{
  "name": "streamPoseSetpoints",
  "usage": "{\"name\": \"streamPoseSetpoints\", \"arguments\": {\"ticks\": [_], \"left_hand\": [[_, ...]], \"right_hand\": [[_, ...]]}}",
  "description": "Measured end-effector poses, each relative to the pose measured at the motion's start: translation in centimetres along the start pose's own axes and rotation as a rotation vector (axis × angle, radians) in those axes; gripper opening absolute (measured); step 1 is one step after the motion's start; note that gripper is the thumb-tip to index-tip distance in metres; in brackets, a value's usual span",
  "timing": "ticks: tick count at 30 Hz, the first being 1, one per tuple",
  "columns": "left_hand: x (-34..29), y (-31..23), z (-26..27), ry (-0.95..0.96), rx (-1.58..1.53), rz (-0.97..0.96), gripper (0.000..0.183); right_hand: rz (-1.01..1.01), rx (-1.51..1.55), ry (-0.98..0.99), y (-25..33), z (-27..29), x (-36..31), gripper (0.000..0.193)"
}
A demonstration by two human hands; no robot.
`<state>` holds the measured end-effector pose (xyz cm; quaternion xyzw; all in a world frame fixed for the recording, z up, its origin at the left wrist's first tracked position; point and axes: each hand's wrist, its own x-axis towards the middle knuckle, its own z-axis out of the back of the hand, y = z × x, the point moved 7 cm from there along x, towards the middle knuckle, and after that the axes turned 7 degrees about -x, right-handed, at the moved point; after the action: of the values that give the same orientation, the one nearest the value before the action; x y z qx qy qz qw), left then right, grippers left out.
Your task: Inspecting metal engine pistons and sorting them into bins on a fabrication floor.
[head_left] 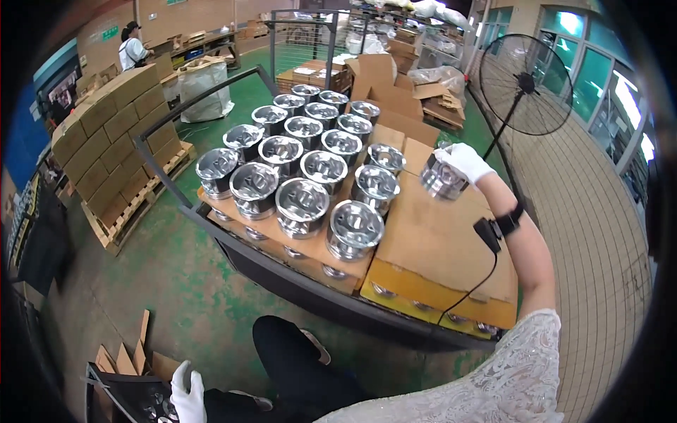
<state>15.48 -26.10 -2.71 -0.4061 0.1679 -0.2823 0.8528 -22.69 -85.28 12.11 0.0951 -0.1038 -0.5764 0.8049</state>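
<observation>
My right hand (467,162), in a white glove, grips the top of a shiny metal piston (441,185) at the far right of a cart's load. The piston is upright on or just above a brown cardboard sheet (451,236); contact underneath cannot be made out. To its left, several rows of similar pistons (302,204) stand upright on another cardboard layer. My left hand (187,396), also gloved, is low at the left with its fingers apart and nothing visible in it. It is beside a dark container (130,388) with small metal parts.
A dark cart rail (166,176) borders the load on the left. Stacked cartons (116,130) sit on a wooden pallet (130,218). A large black fan (525,83) stands at the right. Cardboard pieces (123,359) stick up by the container. Another person (132,49) is far behind.
</observation>
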Motion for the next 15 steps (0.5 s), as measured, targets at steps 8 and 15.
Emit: {"name": "streamPoseSetpoints", "arguments": {"ticks": [8, 15], "left_hand": [[-1.0, 3.5, 1.6, -0.066, 0.044, 0.12, 0.037], [-8.8, 18.5, 7.1, -0.294, -0.455, 0.445, 0.03]], "right_hand": [[0.038, -0.185, -0.18, -1.7, -8.3, 18.9, 0.029], [0.199, -0.169, -0.001, 1.9, -16.4, 23.5, 0.045]]}}
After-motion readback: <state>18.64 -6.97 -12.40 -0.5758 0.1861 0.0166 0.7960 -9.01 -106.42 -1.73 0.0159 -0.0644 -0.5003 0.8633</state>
